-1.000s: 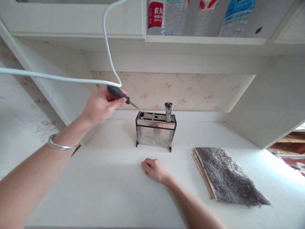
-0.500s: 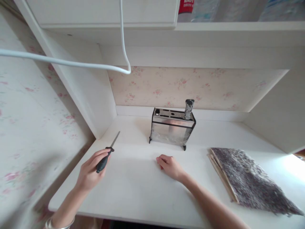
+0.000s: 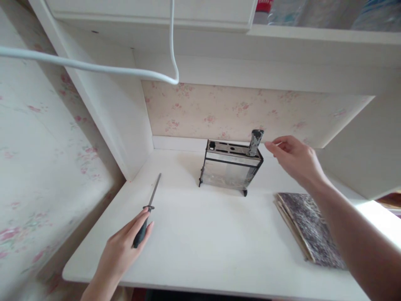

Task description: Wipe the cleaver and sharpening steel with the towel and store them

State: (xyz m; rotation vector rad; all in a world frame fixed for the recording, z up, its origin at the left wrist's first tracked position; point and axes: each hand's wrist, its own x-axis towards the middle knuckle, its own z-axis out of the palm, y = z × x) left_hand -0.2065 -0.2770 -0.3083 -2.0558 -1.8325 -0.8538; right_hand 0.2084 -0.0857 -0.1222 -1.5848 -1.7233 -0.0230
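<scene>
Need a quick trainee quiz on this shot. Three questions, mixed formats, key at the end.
1. True or false: the tip of the black-handled rod at the left hand points away from the person.
2. Which is nearer the worn handle in the stand? A) left hand B) right hand
3. Fill in: the gray textile lies to the ___ of the stand.

Key: 1 true; 2 B; 3 right.

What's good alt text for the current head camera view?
A person's left grip touches a thin black-handled rod on a white counter. The right grip is near a worn handle standing in a clear-sided holder, with a folded gray mat at right.
</scene>
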